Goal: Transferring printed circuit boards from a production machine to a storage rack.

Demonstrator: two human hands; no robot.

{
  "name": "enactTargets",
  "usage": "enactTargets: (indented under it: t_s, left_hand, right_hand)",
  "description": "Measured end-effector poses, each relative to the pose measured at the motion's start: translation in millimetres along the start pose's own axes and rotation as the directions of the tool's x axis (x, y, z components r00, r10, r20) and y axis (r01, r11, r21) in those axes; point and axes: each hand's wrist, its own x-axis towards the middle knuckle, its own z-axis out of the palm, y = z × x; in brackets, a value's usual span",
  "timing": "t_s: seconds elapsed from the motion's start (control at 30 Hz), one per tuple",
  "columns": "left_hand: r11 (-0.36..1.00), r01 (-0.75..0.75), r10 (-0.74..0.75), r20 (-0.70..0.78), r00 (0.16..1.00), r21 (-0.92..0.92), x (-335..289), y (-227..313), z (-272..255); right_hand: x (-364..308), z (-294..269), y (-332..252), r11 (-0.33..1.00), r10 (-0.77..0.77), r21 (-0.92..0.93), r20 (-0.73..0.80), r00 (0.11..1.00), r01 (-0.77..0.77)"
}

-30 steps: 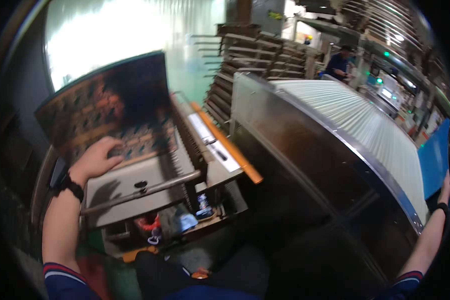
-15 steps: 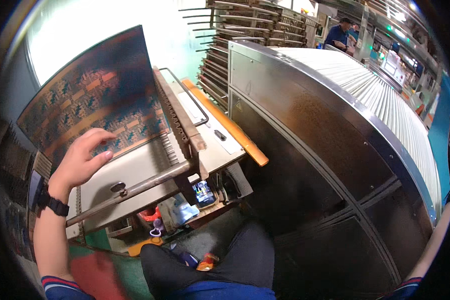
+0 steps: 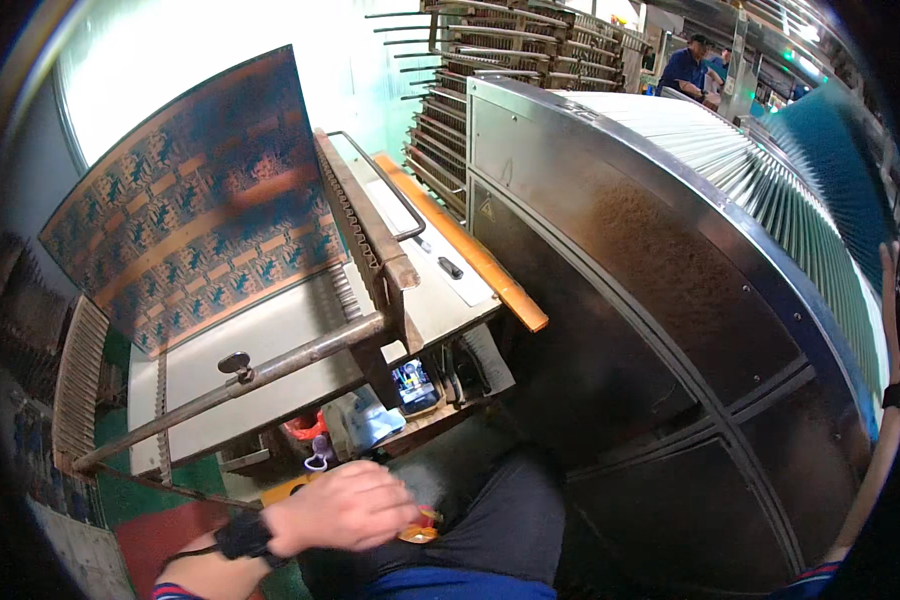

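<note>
Blue sheet [image 3: 835, 145]: at the far right of the view, tilted upright over the white ribbed bed [image 3: 690, 125], its outline blurred. The right grip [image 3: 889, 262] is at its lower right edge; blur and the dark rim hide the fingers, so whether they are closed on the sheet cannot be told. The left grip [image 3: 355, 507] is released, fingers loosely curled over the person's lap, with a dark band [image 3: 242, 535] at the wrist.

Surroundings: a tall metal housing [image 3: 640, 250] stands between the ribbed bed and the pale surface [image 3: 280, 325] on the left, separating the two. A metal rod [image 3: 310, 351] runs across the front of that surface, and a toothed rail [image 3: 358, 215] rises along its right part. A copper-and-dark patterned panel [image 3: 210, 200] stands there, leaning and slightly bowed. Beyond the rail lie a small black object [image 3: 450, 267] and an orange bar [image 3: 470, 245]. Below are a lit screen [image 3: 413, 385] and purple scissors [image 3: 318, 455]. Racks [image 3: 510, 60] are stacked behind; a co-worker [image 3: 684, 70] is in the background.

Markings: a triangular warning label [image 3: 487, 208] is on the housing's left side; its detail is too small to read.
</note>
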Motion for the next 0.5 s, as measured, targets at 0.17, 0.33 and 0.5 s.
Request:
enactTargets:
  t_s: [0.17,0.33,0.5]
  left_hand:
    - [0.964,0.265,-0.265,0.070,0.962,0.009,-27,-55,100]
    - [0.926,0.372,-0.372,-0.020,0.928,0.057,-5,-96,144]
    - [0.871,0.490,-0.489,-0.060,0.870,0.012,5,-117,189]
  right_hand:
    - [10,-13,-83,0.951,-0.291,0.179,0.253,0.923,0.251]
    - [8,-20,-121,0.941,-0.335,0.147,0.290,0.896,0.305]
    - [8,-24,-140,0.931,-0.356,0.199,0.314,0.880,0.306]
